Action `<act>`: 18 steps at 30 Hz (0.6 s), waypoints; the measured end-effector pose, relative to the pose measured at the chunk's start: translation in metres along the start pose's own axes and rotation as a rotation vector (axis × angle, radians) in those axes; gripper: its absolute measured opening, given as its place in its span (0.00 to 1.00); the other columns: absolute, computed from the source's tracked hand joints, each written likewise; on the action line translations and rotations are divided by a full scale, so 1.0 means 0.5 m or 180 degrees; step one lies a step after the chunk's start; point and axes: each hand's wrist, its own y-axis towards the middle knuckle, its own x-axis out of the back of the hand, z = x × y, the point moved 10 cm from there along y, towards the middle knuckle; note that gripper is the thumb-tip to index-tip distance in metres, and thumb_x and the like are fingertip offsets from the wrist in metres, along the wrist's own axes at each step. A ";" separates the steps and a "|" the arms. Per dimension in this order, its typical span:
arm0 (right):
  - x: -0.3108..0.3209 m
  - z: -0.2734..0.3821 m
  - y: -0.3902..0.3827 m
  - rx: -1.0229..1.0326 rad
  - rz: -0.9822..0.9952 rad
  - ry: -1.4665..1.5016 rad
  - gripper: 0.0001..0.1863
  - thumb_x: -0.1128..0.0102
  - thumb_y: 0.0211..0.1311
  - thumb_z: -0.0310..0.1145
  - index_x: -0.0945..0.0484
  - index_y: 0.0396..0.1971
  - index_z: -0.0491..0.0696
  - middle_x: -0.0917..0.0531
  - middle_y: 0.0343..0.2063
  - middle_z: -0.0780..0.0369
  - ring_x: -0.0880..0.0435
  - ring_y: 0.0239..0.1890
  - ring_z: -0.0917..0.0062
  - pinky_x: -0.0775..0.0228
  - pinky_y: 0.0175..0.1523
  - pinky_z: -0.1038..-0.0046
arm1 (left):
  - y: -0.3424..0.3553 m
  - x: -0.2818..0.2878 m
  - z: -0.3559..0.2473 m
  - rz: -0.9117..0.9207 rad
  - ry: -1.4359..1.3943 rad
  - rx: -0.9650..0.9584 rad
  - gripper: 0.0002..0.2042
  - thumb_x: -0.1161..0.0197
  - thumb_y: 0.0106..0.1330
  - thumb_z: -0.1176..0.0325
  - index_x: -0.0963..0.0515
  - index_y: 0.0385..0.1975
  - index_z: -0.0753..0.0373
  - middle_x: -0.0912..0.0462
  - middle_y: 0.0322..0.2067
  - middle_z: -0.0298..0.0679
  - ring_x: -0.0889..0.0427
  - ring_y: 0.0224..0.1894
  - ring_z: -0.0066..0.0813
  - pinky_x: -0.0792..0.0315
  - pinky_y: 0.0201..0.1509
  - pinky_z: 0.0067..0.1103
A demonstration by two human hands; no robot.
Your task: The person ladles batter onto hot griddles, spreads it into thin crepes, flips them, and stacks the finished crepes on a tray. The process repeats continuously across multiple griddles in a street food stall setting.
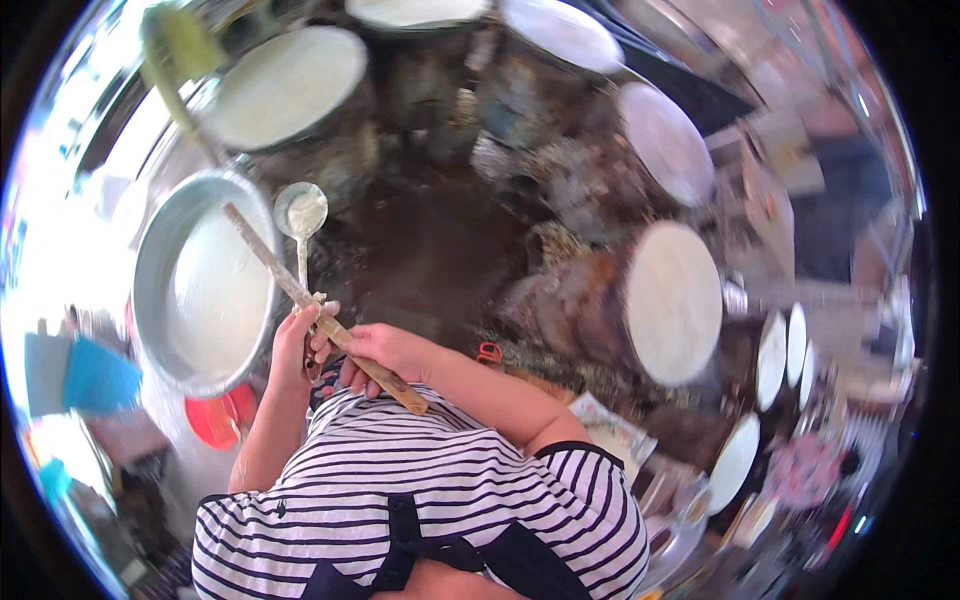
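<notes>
My left hand (300, 345) is closed around the handle of a metal ladle (306, 212), where a wooden stick (255, 240) crosses it. The ladle's round head carries a pale, pasty substance, and some clings near my fingers. My right hand (375, 350) grips the stick lower down, near my striped top. The stick slants from over a large metal basin (140, 270) at upper left down to my waist. The basin holds something whitish and smooth.
Several round, pale-topped drum-like cylinders (668, 303) ring a dark, wet-looking floor (420, 240). Orange scissors (489, 352) lie beside my right forearm. A red container (212, 415) and blue container (100, 373) are at left. Assorted clutter fills the right side.
</notes>
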 end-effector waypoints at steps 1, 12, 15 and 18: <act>-0.023 -0.009 0.053 -0.0456 0.0256 -0.0183 0.14 0.52 0.65 0.38 0.27 0.41 0.44 0.20 0.24 0.60 0.22 0.22 0.81 0.28 0.23 0.80 | 0.015 0.056 -0.003 -0.0160 -0.0124 -0.0029 0.15 0.49 0.67 0.59 0.26 0.40 0.65 0.36 0.12 0.28 0.40 0.09 0.15 0.49 0.10 0.13; -0.010 0.209 0.617 0.0627 -0.0072 -0.6792 0.11 0.55 0.57 0.30 0.27 0.37 0.43 0.18 0.25 0.50 0.17 0.32 0.58 0.26 0.36 0.59 | 0.064 0.536 0.004 -0.2100 -0.1002 -0.0033 0.12 0.47 0.65 0.59 0.31 0.29 0.62 0.29 0.13 0.36 0.34 0.08 0.19 0.44 0.06 0.15; -0.062 0.202 0.680 0.0486 0.0739 -0.7307 0.10 0.53 0.56 0.29 0.23 0.31 0.43 0.18 0.25 0.55 0.17 0.32 0.60 0.25 0.37 0.62 | 0.116 0.572 0.026 -0.2369 -0.0838 0.0141 0.11 0.48 0.63 0.59 0.34 0.27 0.61 0.33 0.10 0.34 0.34 0.06 0.23 0.47 0.04 0.19; -0.098 0.263 0.663 0.0327 0.0850 -0.7161 0.10 0.54 0.56 0.29 0.23 0.32 0.44 0.17 0.27 0.54 0.17 0.33 0.61 0.25 0.38 0.61 | 0.185 0.601 0.036 -0.2446 -0.0567 0.0120 0.11 0.49 0.62 0.63 0.33 0.33 0.65 0.32 0.10 0.38 0.33 0.06 0.29 0.43 0.04 0.24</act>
